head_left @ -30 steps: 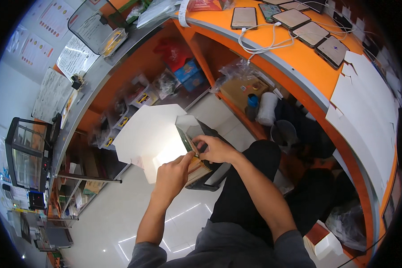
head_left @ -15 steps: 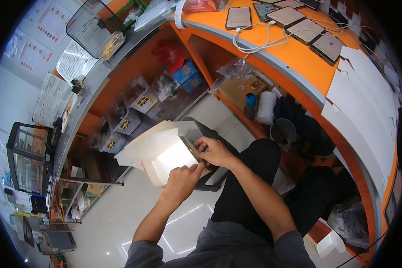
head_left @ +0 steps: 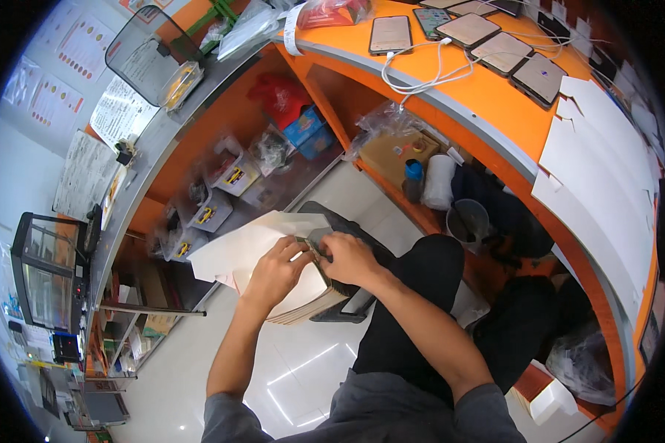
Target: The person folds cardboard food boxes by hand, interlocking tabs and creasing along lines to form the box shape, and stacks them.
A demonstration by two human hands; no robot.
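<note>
A stack of white cardboard carton blanks (head_left: 310, 299) rests on a black stool (head_left: 355, 306) in front of my knees, with its layered edges facing me. A large pale flap (head_left: 225, 251) spreads out to its left. My left hand (head_left: 277, 272) lies over the card, its fingers bent onto the folded edge near the middle. Close against it, my right hand (head_left: 346, 258) pinches the same folded edge from the right side. Both sets of fingertips are partly hidden by the card and by each other.
Several phones (head_left: 469, 31) and white cables (head_left: 436, 77) lie on the orange counter (head_left: 488, 111). Plastic bins (head_left: 233, 173) stand on the shelf ahead. A bucket (head_left: 467, 220) and a blue-capped bottle (head_left: 413, 179) sit under the counter. A glass display case (head_left: 50, 269) is at the left.
My left hand has moved up and away from me, from the card's near edge to beside my right hand. The bright open carton interior is now folded down, and the stacked edges show.
</note>
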